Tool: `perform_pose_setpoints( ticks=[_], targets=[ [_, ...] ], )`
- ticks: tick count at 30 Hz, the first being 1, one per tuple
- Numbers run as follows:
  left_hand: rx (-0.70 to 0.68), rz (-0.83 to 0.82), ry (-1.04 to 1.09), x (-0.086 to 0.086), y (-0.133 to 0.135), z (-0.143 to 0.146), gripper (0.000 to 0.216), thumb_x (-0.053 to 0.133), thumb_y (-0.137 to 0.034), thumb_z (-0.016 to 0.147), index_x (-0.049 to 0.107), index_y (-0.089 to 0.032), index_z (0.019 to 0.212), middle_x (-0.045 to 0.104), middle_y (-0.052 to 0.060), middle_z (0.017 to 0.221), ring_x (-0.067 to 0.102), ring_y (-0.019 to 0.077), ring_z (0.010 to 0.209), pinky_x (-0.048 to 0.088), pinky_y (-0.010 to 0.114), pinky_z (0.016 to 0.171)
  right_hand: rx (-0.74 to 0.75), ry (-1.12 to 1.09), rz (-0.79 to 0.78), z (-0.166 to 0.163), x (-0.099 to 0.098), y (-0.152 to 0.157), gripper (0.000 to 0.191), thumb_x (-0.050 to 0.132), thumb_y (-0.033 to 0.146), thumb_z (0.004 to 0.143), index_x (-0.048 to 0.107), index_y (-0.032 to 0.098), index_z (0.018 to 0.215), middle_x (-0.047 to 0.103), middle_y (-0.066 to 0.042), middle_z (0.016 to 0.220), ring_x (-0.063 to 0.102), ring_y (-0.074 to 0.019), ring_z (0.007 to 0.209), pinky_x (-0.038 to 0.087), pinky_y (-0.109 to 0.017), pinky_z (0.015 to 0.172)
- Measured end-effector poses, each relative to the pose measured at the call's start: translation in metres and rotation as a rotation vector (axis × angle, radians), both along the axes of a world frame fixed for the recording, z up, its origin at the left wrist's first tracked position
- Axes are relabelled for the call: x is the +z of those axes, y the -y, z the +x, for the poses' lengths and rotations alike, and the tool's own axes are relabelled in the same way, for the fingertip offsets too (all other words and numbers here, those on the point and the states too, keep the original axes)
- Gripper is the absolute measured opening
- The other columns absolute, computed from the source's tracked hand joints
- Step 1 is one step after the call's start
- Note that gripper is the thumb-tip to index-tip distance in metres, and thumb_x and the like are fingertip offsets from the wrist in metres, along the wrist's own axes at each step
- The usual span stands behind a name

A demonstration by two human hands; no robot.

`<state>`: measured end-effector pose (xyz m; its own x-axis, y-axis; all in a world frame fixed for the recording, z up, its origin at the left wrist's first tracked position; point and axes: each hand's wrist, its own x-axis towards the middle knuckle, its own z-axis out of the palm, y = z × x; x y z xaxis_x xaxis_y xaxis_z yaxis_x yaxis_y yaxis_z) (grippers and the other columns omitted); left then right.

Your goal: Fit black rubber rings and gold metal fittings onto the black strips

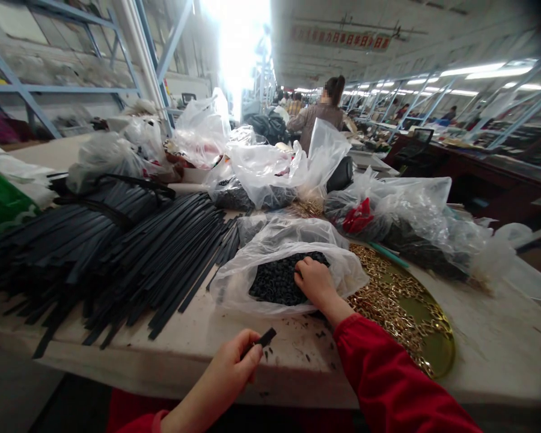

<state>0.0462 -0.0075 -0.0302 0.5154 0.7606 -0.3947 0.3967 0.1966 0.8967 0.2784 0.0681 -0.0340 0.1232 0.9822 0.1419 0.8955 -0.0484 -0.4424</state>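
Observation:
My left hand (pixel 234 367) is closed in a pinch on the end of a short black strip (pixel 264 338), held just above the near edge of the table (pixel 500 343). My right hand (pixel 314 281), in a red sleeve, reaches into an open clear plastic bag (pixel 247 273) and its curled fingers rest in a heap of small black pieces (pixel 275 282); whether they grip any is hidden. To the right of that bag lies a round gold tray (pixel 437 355) covered with several small gold metal rings (pixel 383 294).
A big pile of long black strips (pixel 117 252) covers the table's left half. More clear bags (pixel 401 222) of dark parts and a green bag (pixel 0 201) stand behind. A person (pixel 320 114) works further back among benches and blue steel racks (pixel 72 48).

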Motion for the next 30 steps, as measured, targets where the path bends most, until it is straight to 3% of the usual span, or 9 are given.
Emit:
perform_pose_setpoints(
  ticks=[5,10,12,20,30],
  targets=[
    [0.118,-0.015,0.129,0.014,-0.011,0.004,0.029,0.041,-0.045,0.076,0.046,-0.016,0.081,0.036,-0.011,0.043,0.028,0.0058,0.035,0.022,0.016,0.034,0.091,-0.268,-0.059,-0.026,0.018,0.042,0.015,0.043,0.024,0.082,0.055,0.015,0.083,0.058,-0.001,0.069,0.054,-0.0135,0.062,0.042,-0.024,0.058],
    [0.137,0.008,0.158,0.033,-0.015,0.004,0.031,0.046,-0.047,0.075,0.048,-0.016,0.077,0.036,-0.011,0.042,0.029,0.0051,0.035,0.022,0.016,0.034,0.185,-1.078,-0.290,-0.055,0.028,0.084,0.019,0.055,0.035,0.076,0.053,0.016,0.074,0.055,0.003,0.063,0.045,-0.0083,0.053,0.037,-0.022,0.053],
    [0.090,-0.006,0.122,0.036,-0.012,0.002,0.031,0.047,-0.046,0.075,0.049,-0.016,0.075,0.034,-0.011,0.041,0.027,0.0046,0.034,0.020,0.016,0.033,0.180,-1.199,-0.329,-0.060,0.028,0.091,0.023,0.061,0.038,0.072,0.054,0.016,0.072,0.055,0.003,0.062,0.044,-0.0078,0.052,0.036,-0.022,0.053],
    [-0.005,-0.058,0.100,0.043,-0.002,-0.007,0.029,0.049,-0.044,0.075,0.050,-0.016,0.069,0.033,-0.010,0.042,0.027,0.0045,0.037,0.019,0.016,0.036,0.198,-1.280,-0.436,-0.057,0.020,0.099,0.024,0.064,0.036,0.071,0.052,0.015,0.069,0.058,0.002,0.060,0.046,-0.0075,0.051,0.035,-0.022,0.053],
    [-0.030,-0.115,0.110,0.029,0.001,-0.013,0.030,0.048,-0.044,0.077,0.054,-0.015,0.075,0.035,-0.010,0.044,0.027,0.0046,0.039,0.019,0.017,0.037,0.158,-1.276,-0.464,-0.064,0.025,0.105,0.024,0.067,0.035,0.068,0.052,0.016,0.068,0.058,0.003,0.061,0.049,-0.0081,0.053,0.036,-0.021,0.054]
  ],
)
